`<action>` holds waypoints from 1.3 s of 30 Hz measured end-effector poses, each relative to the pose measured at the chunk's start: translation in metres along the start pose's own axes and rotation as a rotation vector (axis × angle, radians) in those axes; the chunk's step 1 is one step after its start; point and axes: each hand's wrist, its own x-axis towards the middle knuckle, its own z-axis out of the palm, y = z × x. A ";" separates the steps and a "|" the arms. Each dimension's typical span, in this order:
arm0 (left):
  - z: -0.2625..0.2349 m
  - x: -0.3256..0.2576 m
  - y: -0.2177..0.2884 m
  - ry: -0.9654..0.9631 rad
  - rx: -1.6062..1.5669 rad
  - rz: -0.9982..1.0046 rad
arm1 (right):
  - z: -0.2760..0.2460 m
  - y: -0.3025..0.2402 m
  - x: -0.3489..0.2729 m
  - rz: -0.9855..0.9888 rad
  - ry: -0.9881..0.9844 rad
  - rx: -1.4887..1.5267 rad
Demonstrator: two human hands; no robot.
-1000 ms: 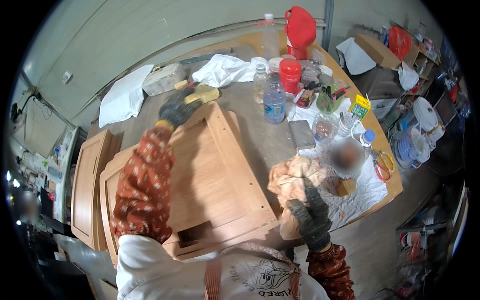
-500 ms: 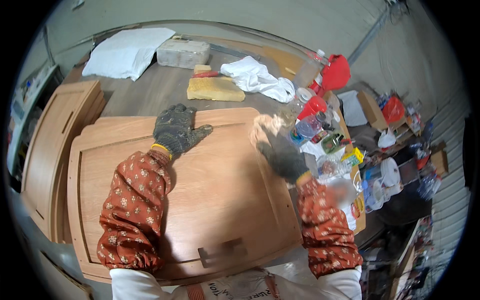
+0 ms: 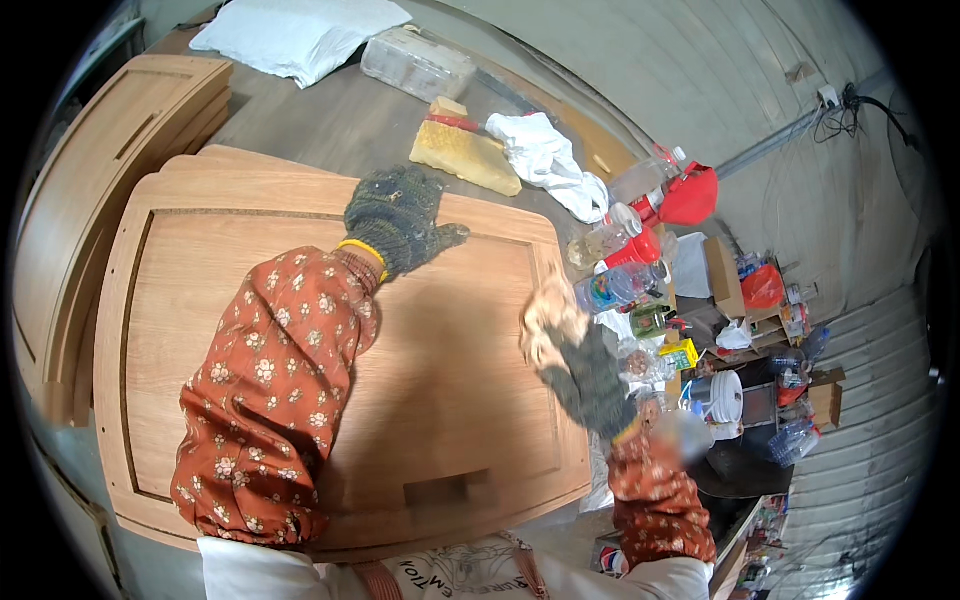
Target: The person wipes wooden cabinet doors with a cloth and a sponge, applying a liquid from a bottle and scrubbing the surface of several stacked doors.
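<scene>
A smooth, wood-grained panel (image 3: pixel 440 370) with rounded corners, a grooved border and a dark rectangular cutout lies on the table (image 3: pixel 290 115) before the person, its long axis running left to right. The left hand (image 3: pixel 400 222), in dark knit, rests flat at its far edge, thumb spread. The right hand (image 3: pixel 592 385) grips a crumpled tan cloth (image 3: pixel 550 325) at the panel's right border. Stacked wooden panels (image 3: pixel 110 190) flank it on the left; a rough yellow block (image 3: pixel 465 160) lies beyond; plastic bottles (image 3: pixel 615 288) crowd the right side.
</scene>
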 end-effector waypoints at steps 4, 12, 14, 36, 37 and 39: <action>0.004 0.003 0.000 -0.005 -0.029 -0.021 | -0.012 -0.013 -0.004 0.063 -0.048 -0.158; -0.008 0.003 0.011 0.042 -0.204 -0.096 | 0.005 0.017 0.119 -0.070 0.130 -0.158; 0.000 0.004 0.010 0.090 -0.213 -0.114 | 0.011 0.015 0.136 -0.160 0.085 -0.242; -0.167 -0.247 -0.177 -0.051 -0.312 -0.712 | 0.016 -0.032 0.220 0.063 -0.243 -0.143; -0.162 -0.251 -0.184 -0.012 -0.280 -0.679 | 0.014 -0.065 0.231 -0.097 -0.119 -0.021; -0.160 -0.245 -0.184 -0.069 -0.279 -0.706 | 0.035 -0.112 0.266 -0.195 -0.101 -0.079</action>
